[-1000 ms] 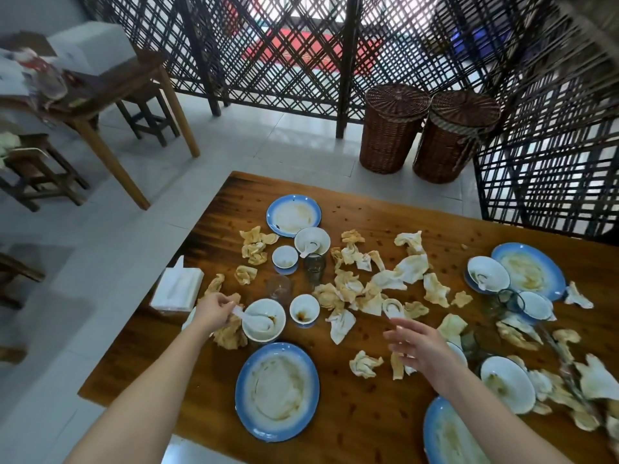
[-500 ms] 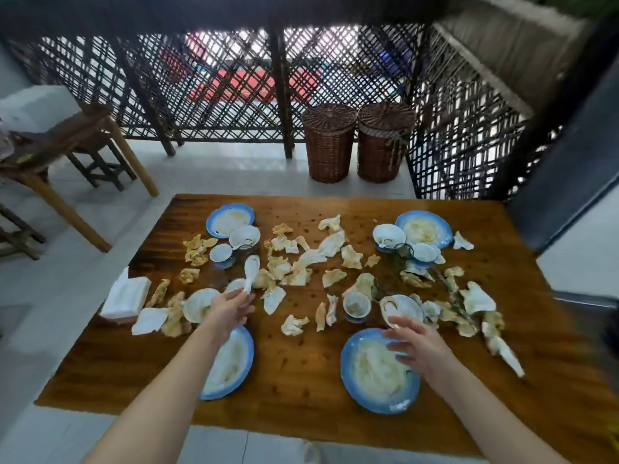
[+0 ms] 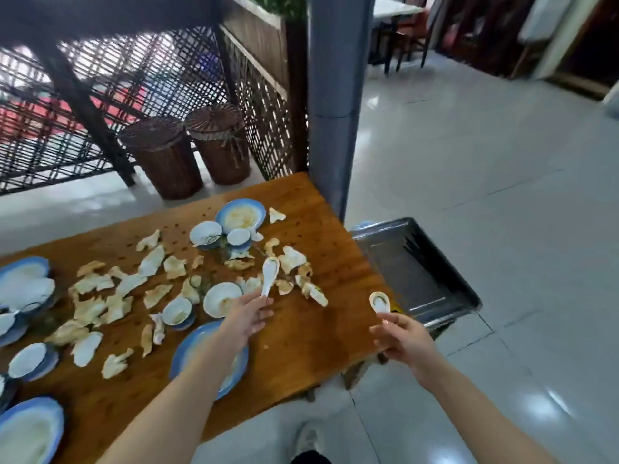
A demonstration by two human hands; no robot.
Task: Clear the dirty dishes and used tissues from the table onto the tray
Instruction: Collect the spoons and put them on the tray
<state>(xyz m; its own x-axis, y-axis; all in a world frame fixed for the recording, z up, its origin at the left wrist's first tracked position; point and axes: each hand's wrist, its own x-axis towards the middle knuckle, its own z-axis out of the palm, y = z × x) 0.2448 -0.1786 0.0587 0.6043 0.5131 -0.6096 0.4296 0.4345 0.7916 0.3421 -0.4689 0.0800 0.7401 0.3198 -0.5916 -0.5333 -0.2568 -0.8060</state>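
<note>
Left hand (image 3: 246, 318), fingers pinching one spoon (image 3: 270, 276), and right hand (image 3: 402, 339), gripping another spoon (image 3: 380, 302), have swung toward the tray (image 3: 418, 272) off the desk's (image 3: 318, 329) right edge: unloading likely next.

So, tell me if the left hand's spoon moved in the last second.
Yes: the spoon in the left hand went rightward along the table, toward the tray.

Soft, even daylight. Brightest behind lattice screen (image 3: 100, 105), gaps blown out white. Glare patches on glossy floor tiles (image 3: 549, 406). Shadows on table (image 3: 311, 333) weak, diffuse. Motion blur over whole frame, strongest along top. Wide-angle bending toward corners. Far room at top right dim, soft.
</note>
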